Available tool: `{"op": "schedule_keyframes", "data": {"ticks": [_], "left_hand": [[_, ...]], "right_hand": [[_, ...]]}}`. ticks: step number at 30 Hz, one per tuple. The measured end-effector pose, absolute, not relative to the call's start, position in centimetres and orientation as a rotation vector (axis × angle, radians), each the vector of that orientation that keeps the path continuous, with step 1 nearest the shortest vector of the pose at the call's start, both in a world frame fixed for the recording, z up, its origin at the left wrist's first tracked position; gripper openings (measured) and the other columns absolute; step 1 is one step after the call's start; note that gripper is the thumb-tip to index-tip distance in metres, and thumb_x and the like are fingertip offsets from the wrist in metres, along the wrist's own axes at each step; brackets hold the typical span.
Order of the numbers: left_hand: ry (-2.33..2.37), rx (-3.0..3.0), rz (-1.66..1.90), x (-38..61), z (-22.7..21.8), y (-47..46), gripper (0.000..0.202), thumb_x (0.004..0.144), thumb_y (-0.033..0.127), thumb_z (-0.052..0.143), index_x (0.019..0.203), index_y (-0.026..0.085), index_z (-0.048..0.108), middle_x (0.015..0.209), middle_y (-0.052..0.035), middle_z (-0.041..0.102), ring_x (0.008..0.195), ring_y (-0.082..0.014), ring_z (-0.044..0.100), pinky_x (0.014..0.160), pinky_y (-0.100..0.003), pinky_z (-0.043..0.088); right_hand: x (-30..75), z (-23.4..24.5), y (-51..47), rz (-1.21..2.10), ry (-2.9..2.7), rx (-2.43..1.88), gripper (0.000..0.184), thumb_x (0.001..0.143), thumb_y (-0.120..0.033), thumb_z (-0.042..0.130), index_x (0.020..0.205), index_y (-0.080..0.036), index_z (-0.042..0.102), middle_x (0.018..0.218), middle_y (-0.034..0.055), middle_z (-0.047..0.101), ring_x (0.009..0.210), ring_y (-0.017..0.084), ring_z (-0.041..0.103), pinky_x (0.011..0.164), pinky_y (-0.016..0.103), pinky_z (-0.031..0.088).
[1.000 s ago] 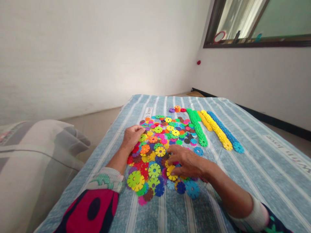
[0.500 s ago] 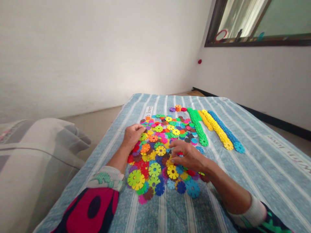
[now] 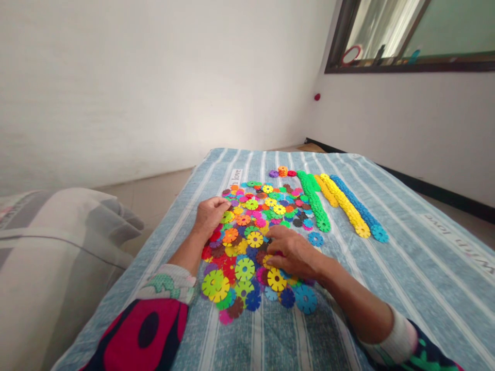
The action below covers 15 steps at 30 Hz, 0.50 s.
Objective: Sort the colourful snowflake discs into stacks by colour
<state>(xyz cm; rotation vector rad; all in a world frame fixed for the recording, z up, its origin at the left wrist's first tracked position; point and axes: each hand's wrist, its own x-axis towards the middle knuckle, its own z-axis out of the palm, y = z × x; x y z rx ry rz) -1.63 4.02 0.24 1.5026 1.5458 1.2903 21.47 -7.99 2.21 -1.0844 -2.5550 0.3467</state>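
Flat, notched plastic discs in many colours form a loose pile, with a yellow disc (image 3: 255,239) near its middle and a lime green disc (image 3: 245,269) lower down. At the pile's left edge, my left hand (image 3: 210,214) has thumb and fingertips pressed together. Anything between them is too small or hidden to make out. Over the right side of the pile, my right hand (image 3: 292,250) has its fingers apart and bent down among the discs. It covers the discs under its palm. A yellow disc (image 3: 276,279) lies just below its fingers.
Right of the pile lie long stacked rows of discs: green (image 3: 317,208), yellow (image 3: 344,203) and blue (image 3: 358,206). Small stacks, one orange (image 3: 283,171), sit at the far end. A striped cloth (image 3: 410,288) covers the surface. Draped fabric (image 3: 69,268) stands at the left.
My right hand has moved slightly left and down into the pile, and a blue disc beside it now shows more fully. My left hand has barely moved.
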Motion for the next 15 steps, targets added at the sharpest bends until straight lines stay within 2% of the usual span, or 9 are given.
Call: {"op": "schedule_keyframes", "data": {"ticks": [8, 15], "left_hand": [[1.55, 1.524, 1.289, -1.57, 0.35, 3.88, 0.032, 0.058, 0.043, 0.068, 0.073, 0.015, 0.073, 0.064, -0.0008, 0.068, 0.059, -0.0138, 0.057, 0.06, -0.024, 0.042], [1.586, 1.562, 1.255, -1.58, 0.54, 3.89, 0.032, 0.06, 0.044, 0.065, 0.073, 0.016, 0.072, 0.064, -0.0005, 0.067, 0.058, -0.014, 0.056, 0.057, -0.024, 0.041]], "right_hand": [[21.02, 2.38, -8.23, 0.37, -2.508, -1.099, 0.015, 0.078, -0.017, 0.071, 0.065, -0.014, 0.065, 0.09, 0.0073, 0.061, 0.092, 0.02, 0.057, 0.082, 0.031, 0.045], [21.29, 2.92, -8.49, 0.697, -2.264, -1.099, 0.015, 0.073, -0.014, 0.075, 0.064, -0.015, 0.063, 0.101, 0.0066, 0.064, 0.095, 0.018, 0.06, 0.083, 0.028, 0.046]]}}
